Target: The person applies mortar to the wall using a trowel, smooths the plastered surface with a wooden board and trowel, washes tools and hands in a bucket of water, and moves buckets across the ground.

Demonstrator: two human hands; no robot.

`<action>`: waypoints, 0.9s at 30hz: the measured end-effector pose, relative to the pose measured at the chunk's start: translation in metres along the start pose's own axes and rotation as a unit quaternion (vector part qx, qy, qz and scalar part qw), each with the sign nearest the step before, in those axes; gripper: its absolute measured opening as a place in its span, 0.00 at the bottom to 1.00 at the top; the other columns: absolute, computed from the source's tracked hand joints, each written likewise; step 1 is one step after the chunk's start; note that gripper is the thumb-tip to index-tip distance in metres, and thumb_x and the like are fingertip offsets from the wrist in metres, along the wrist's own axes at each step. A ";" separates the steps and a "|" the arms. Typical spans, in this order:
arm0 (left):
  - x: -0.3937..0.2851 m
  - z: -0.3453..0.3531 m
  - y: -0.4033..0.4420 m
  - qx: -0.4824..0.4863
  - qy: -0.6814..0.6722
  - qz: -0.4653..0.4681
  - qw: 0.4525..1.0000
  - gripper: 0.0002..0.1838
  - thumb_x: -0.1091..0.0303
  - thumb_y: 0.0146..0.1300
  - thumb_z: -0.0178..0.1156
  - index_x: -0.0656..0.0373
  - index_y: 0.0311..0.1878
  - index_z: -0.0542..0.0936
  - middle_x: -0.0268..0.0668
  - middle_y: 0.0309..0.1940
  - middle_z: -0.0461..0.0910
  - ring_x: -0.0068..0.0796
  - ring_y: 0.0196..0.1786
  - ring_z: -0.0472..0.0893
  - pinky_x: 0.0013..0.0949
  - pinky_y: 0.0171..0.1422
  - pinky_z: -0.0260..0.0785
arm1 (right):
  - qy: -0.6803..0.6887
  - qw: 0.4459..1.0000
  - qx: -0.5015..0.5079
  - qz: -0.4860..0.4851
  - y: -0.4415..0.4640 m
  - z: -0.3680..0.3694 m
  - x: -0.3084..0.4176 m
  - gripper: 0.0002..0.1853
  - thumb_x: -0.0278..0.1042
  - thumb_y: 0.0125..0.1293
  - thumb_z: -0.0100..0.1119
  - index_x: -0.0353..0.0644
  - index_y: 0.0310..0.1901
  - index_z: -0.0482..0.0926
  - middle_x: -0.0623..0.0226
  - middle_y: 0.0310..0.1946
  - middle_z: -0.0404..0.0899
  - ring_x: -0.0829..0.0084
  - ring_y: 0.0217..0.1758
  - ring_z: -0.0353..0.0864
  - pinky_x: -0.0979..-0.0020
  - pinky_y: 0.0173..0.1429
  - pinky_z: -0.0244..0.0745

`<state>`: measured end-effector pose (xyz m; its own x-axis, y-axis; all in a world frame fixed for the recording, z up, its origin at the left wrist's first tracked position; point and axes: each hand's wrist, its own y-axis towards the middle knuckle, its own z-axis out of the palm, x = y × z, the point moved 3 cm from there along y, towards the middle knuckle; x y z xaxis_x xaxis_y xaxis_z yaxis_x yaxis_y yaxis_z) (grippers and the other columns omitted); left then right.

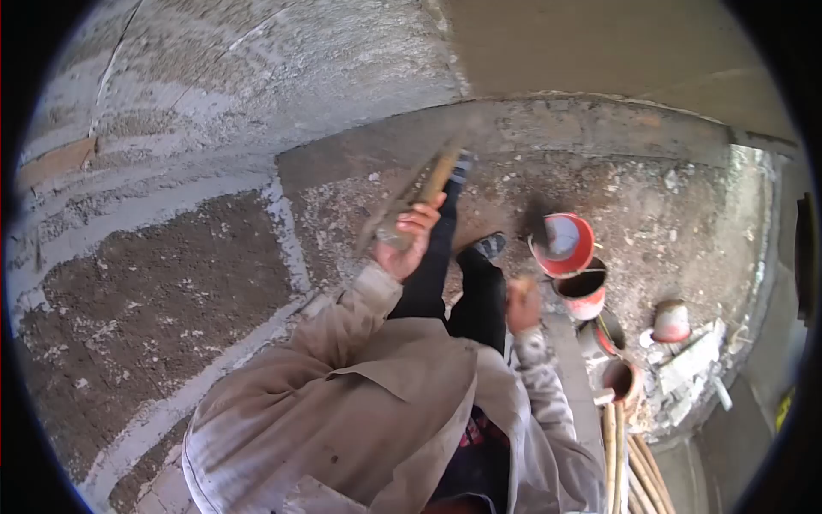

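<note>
Four buckets (585,307) stand in a row just beside the right hand (524,310), with an upturned pail (670,323), rubble (692,364) and poles (638,475) crowding beyond. Its fingers curl round a trowel (538,221), the blurred blade at the front bucket's rim. The left hand's (409,244) fingers close round a board (438,178) above the legs. Speckled floor (634,193) runs between buckets and wall (591,128).

A rough grey wall (342,68) fills the upper left, meeting a smoother brownish wall (591,47) at right. Pale bands (286,231) frame a dark, coarse patch (163,300) at left. Crumbly debris speckles the unfinished floor (651,206), brighter toward the right.
</note>
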<state>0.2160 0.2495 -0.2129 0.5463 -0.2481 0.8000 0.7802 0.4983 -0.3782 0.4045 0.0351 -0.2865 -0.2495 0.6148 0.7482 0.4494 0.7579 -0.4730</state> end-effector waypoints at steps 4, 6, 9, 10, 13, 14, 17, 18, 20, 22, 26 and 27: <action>0.040 0.032 -0.066 0.075 -0.026 0.021 0.997 0.33 0.79 0.66 0.47 0.70 0.73 0.48 0.41 0.41 0.66 0.32 0.36 0.75 0.34 0.39 0.74 | 0.004 0.956 0.143 -0.256 -0.002 0.026 0.177 0.18 0.48 0.66 0.58 0.39 0.44 0.72 0.46 0.27 0.79 0.40 0.32 0.79 0.49 0.35 0.73; 0.052 0.042 -0.101 0.102 -0.063 0.051 0.991 0.34 0.79 0.65 0.47 0.69 0.73 0.48 0.42 0.40 0.66 0.34 0.34 0.76 0.34 0.37 0.75 | -0.027 0.935 0.182 -0.305 0.006 0.044 0.206 0.19 0.49 0.67 0.57 0.38 0.44 0.71 0.43 0.29 0.79 0.38 0.35 0.79 0.47 0.36 0.73; 0.064 0.054 -0.154 0.131 -0.152 0.006 0.980 0.36 0.80 0.64 0.46 0.66 0.74 0.47 0.43 0.38 0.66 0.35 0.31 0.77 0.35 0.34 0.75 | -0.121 0.937 0.210 -0.252 0.041 0.088 0.221 0.22 0.50 0.68 0.53 0.36 0.47 0.71 0.40 0.31 0.79 0.38 0.39 0.78 0.48 0.39 0.72; 0.059 0.055 -0.171 0.138 -0.164 -0.003 0.977 0.36 0.80 0.64 0.45 0.64 0.75 0.47 0.43 0.37 0.67 0.35 0.30 0.78 0.35 0.32 0.76 | -0.158 0.948 0.199 -0.193 0.063 0.101 0.218 0.23 0.51 0.69 0.51 0.35 0.49 0.71 0.39 0.32 0.79 0.38 0.40 0.78 0.47 0.40 0.72; 0.037 0.055 -0.206 0.151 -0.134 0.037 0.979 0.35 0.79 0.66 0.42 0.61 0.76 0.45 0.44 0.36 0.67 0.34 0.29 0.78 0.37 0.32 0.78 | -0.272 0.942 0.097 -0.170 0.184 0.156 0.141 0.32 0.58 0.69 0.44 0.32 0.56 0.72 0.41 0.40 0.81 0.40 0.46 0.80 0.48 0.47 0.74; 0.020 0.053 -0.219 0.151 -0.138 0.048 0.978 0.34 0.77 0.68 0.41 0.60 0.76 0.45 0.43 0.37 0.67 0.34 0.28 0.77 0.36 0.32 0.77 | -0.283 0.923 0.144 -0.220 0.227 0.173 0.097 0.29 0.57 0.69 0.45 0.36 0.56 0.72 0.43 0.45 0.80 0.44 0.49 0.79 0.50 0.49 0.75; -0.039 0.069 -0.249 0.136 -0.139 0.083 0.977 0.33 0.75 0.69 0.43 0.62 0.76 0.46 0.43 0.37 0.67 0.33 0.30 0.77 0.35 0.33 0.77 | -0.597 0.720 0.289 -0.205 0.265 0.188 0.053 0.25 0.53 0.68 0.47 0.42 0.57 0.71 0.45 0.55 0.75 0.48 0.56 0.78 0.53 0.56 0.75; -0.068 0.079 -0.257 0.119 -0.075 0.100 0.985 0.31 0.72 0.70 0.46 0.66 0.73 0.50 0.43 0.39 0.68 0.32 0.33 0.76 0.33 0.34 0.76 | -0.531 0.795 0.216 -0.201 0.253 0.185 0.050 0.24 0.53 0.68 0.47 0.41 0.55 0.72 0.45 0.49 0.79 0.48 0.55 0.78 0.51 0.54 0.74; -0.140 0.083 -0.261 0.074 -0.008 0.171 0.982 0.28 0.70 0.69 0.49 0.69 0.69 0.56 0.44 0.41 0.70 0.33 0.36 0.77 0.33 0.37 0.77 | -0.471 0.866 0.163 -0.036 0.229 0.181 0.050 0.22 0.52 0.69 0.47 0.42 0.52 0.74 0.45 0.42 0.80 0.54 0.53 0.81 0.54 0.51 0.76; -0.217 0.082 -0.258 0.056 0.007 0.222 0.973 0.24 0.69 0.69 0.51 0.70 0.64 0.61 0.45 0.42 0.71 0.34 0.38 0.78 0.32 0.39 0.78 | -0.453 0.863 0.212 0.075 0.208 0.181 0.049 0.24 0.55 0.68 0.47 0.43 0.53 0.73 0.46 0.41 0.80 0.54 0.46 0.82 0.55 0.47 0.78; -0.394 0.103 -0.246 0.148 -0.005 0.259 0.954 0.18 0.67 0.68 0.53 0.70 0.55 0.69 0.48 0.42 0.74 0.36 0.39 0.80 0.34 0.43 0.80 | -0.591 0.740 0.321 0.015 0.176 0.192 0.024 0.26 0.61 0.67 0.48 0.45 0.51 0.72 0.47 0.49 0.75 0.54 0.37 0.84 0.57 0.38 0.80; -0.434 0.112 -0.245 0.183 -0.002 0.265 0.947 0.17 0.67 0.68 0.53 0.69 0.53 0.70 0.48 0.41 0.75 0.37 0.39 0.81 0.35 0.43 0.80 | -0.646 0.660 0.327 -0.203 0.168 0.199 0.027 0.28 0.62 0.66 0.49 0.42 0.48 0.73 0.46 0.40 0.79 0.56 0.31 0.85 0.58 0.32 0.79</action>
<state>-0.2460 0.3280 -0.4155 0.8300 0.1202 0.5447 0.2381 0.8067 -0.5408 0.3024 0.2220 -0.4383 -0.9479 -0.3138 0.0544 -0.2396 0.5903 -0.7708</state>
